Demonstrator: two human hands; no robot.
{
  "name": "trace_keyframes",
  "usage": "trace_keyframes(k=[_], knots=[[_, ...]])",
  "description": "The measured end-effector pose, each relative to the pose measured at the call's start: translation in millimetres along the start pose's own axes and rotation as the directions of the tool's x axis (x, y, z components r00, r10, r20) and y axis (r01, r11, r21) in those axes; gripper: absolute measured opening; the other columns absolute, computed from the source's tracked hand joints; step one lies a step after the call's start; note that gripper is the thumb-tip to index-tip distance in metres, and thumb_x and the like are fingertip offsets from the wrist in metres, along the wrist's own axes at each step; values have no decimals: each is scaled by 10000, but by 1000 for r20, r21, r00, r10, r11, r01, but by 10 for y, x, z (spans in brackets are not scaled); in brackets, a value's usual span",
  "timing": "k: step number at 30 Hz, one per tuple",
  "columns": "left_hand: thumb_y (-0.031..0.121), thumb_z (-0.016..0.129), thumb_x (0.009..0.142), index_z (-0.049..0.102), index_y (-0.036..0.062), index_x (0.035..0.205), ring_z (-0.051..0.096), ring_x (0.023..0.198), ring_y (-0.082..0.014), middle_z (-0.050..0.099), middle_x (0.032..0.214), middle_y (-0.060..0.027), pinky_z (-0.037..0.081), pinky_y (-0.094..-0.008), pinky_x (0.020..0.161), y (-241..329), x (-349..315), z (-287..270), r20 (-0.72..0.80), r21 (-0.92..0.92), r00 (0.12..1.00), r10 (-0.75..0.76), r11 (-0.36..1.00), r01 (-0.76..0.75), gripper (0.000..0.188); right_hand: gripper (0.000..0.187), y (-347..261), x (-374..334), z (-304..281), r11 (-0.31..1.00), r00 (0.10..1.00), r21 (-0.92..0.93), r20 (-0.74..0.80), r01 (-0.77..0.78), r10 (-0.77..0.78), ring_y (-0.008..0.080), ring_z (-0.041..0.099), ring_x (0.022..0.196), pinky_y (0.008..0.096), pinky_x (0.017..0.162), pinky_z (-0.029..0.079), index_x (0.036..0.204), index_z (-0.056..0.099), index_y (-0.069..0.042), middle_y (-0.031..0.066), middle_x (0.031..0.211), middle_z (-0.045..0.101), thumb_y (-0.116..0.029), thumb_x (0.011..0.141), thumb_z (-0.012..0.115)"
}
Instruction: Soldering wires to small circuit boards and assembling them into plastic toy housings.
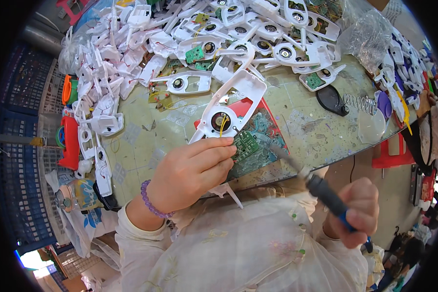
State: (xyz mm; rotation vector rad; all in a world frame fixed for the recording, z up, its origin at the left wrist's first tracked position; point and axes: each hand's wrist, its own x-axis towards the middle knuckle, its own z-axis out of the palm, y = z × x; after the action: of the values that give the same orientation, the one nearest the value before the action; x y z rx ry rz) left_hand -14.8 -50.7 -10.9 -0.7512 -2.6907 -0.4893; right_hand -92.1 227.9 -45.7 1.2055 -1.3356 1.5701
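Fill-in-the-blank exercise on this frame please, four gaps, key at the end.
1. The left hand holds a small ____ circuit board.
2. The dark-handled tool is gripped in the person's ____.
3. The beaded bracelet on the left wrist is ____.
4. A coiled metal ____ lies just right of the black teardrop-shaped part.

Missing words: green; right hand; purple; spring.

Bare worktop (345, 131) stretched right of the red board (276, 130), as far as the black cover (332, 101) and the spring (360, 102). Another opening lay left of the white casing (204, 120), before the heap of white parts (104, 73). More casings (284, 59) blocked the far side. The dark-handled tool (327, 191) slanted over the near edge, obstructing the way between left hand (190, 168) and right hand (357, 209).
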Motion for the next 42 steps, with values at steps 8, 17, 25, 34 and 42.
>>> trace_keyframes(k=[8, 17, 25, 34, 42], knots=[[25, 675, 711, 640, 17, 852, 633, 995, -227, 645, 986, -60, 562, -308, 687, 13, -13, 37, -28, -4, 999, -23, 1000, 23, 146, 274, -92, -3, 31, 994, 969, 107, 240, 32, -56, 98, 419, 494, 225, 388, 285, 776, 623, -65, -22, 603, 508, -301, 899, 557], [9, 696, 683, 638, 19, 845, 642, 980, -235, 653, 974, -67, 561, -310, 721, 49, -6, 28, -33, -4, 998, -49, 999, 49, 173, 271, -87, 24, 78, 995, 937, 98, 346, 15, -48, 98, 442, 505, 227, 381, 287, 786, 616, -53, -29, 610, 502, -289, 907, 561], [0, 726, 656, 641, 30, 844, 653, 963, -247, 659, 969, -69, 564, -315, 736, 43, -24, 37, -35, 0, 998, -60, 998, 61, 209, 275, -88, 2, 73, 996, 922, 88, 386, -12, -23, 104, 430, 509, 234, 383, 276, 820, 619, -51, -24, 624, 500, -306, 904, 561], [42, 657, 719, 637, 7, 849, 625, 1005, -221, 636, 991, -73, 555, -301, 708, 25, -38, 51, -45, 19, 999, -4, 1000, 5, 136, 271, -96, -6, 35, 997, 908, 78, 419, -19, -16, 111, 436, 526, 239, 396, 286, 834, 618, -57, -21, 647, 506, -314, 900, 565], [-8, 720, 661, 645, 20, 849, 649, 965, -245, 652, 966, -68, 566, -316, 734, 38, -33, 44, -43, 11, 999, -29, 999, 30, 204, 259, -75, -24, 38, 996, 912, 81, 411, -23, -12, 113, 432, 525, 243, 398, 291, 855, 620, -51, -17, 653, 501, -295, 897, 544]])
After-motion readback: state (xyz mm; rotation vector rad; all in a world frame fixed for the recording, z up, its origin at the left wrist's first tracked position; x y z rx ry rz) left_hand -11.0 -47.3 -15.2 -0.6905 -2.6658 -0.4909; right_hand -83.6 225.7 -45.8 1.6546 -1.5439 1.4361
